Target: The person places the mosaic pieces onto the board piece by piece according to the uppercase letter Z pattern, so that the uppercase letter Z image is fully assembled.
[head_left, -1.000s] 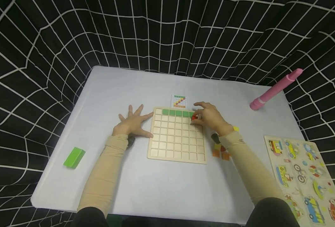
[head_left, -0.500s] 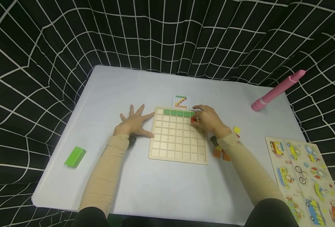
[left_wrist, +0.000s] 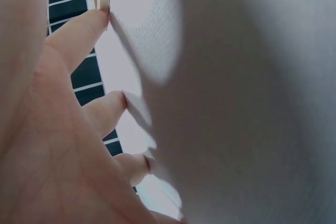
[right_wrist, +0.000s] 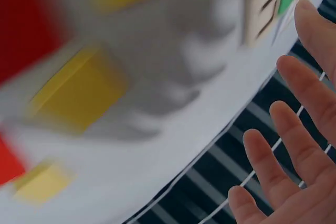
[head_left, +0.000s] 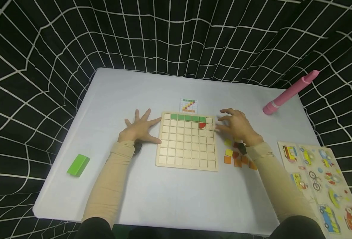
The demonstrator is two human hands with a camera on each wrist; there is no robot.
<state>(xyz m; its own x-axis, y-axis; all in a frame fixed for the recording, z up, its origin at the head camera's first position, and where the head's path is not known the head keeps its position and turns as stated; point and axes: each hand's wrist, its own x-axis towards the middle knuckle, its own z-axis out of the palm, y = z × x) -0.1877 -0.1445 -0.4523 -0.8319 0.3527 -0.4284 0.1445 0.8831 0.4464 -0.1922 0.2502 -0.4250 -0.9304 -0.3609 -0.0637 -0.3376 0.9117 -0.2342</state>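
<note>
A wooden grid board [head_left: 180, 146] lies mid-table, with several green squares [head_left: 188, 118] along its top row. One red quarter-round piece [head_left: 202, 125] sits in the second row, below the rightmost green square. My left hand [head_left: 138, 130] is spread flat at the board's left side, thumb and index fingertip touching its edge. Off the board's right edge, my right hand [head_left: 238, 126] hovers with relaxed fingers and nothing in them. Loose yellow [head_left: 229, 152], red [head_left: 235, 155] and orange pieces [head_left: 227, 160] lie under and near the right wrist; the right wrist view shows yellow blocks [right_wrist: 84, 90] blurred.
A small pattern card [head_left: 189, 105] lies just beyond the board. The green block [head_left: 78, 165] is at the table's left, a pink marker-shaped object [head_left: 289, 93] stands at the back right, and a picture puzzle board [head_left: 322, 186] covers the right front corner.
My right hand has let go of the red piece, which now lies in the board's second row. It has moved right, off the board. The left hand stays put.
</note>
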